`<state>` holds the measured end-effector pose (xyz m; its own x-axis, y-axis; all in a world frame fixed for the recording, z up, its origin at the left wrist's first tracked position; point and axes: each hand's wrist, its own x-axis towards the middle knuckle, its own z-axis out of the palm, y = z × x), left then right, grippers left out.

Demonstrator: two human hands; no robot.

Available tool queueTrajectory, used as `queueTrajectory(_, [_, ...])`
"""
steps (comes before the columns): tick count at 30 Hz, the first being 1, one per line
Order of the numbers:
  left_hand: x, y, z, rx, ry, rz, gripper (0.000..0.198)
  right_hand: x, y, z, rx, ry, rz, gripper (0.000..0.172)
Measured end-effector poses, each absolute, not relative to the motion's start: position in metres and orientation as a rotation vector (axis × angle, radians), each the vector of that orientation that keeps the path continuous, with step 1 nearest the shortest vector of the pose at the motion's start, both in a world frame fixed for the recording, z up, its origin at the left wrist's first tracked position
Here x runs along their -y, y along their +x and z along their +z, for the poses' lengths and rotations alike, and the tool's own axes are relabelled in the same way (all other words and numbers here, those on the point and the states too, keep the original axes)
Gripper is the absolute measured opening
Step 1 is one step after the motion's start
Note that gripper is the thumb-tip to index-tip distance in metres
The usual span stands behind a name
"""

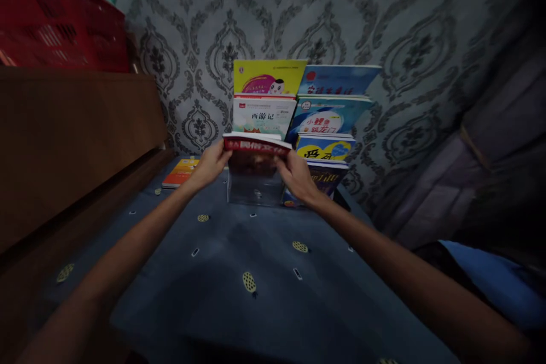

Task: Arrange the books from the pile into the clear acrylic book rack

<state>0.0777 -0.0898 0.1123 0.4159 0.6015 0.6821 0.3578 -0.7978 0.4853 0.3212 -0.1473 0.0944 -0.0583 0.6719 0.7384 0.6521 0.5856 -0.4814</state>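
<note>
Both of my hands grip a dark red book by its two sides, my left hand at its left edge and my right hand at its right. The book is at the lower left part of a clear tiered rack. Behind it in the rack stand a white book and a yellow-green book. The rack's right column holds a blue book, a teal-blue book, a yellow and blue book and a dark purple book.
An orange book lies left of the rack on the dark blue cloth. A wooden cabinet with a red basket on top borders the left. A curtain hangs at the right, and patterned wall stands behind.
</note>
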Motion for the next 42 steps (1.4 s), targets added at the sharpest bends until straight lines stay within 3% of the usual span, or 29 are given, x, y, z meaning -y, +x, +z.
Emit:
queueTrajectory(4, [0.081, 0.094, 0.133, -0.798, 2.483, 1.57, 0.026, 0.133, 0.328, 0.121, 1.694, -1.015, -0.235, 0.027])
queueTrajectory(14, [0.078, 0.1, 0.102, -0.863, 2.516, 1.417, 0.028, 0.127, 0.337, 0.081, 1.704, -1.076, -0.111, 0.028])
queueTrajectory(26, [0.053, 0.105, 0.106, -1.008, 2.508, 1.399, 0.023, 0.116, 0.339, 0.09, 1.742, -1.19, -0.049, 0.026])
queueTrajectory(35, [0.035, 0.103, 0.104, -1.019, 2.481, 1.441, 0.022, 0.101, 0.338, 0.094, 1.757, -1.324, -0.213, 0.021])
queueTrajectory(42, [0.033, 0.113, 0.097, -1.242, 2.496, 1.368, 0.021, 0.088, 0.337, 0.085, 1.749, -1.435, -0.146, 0.029])
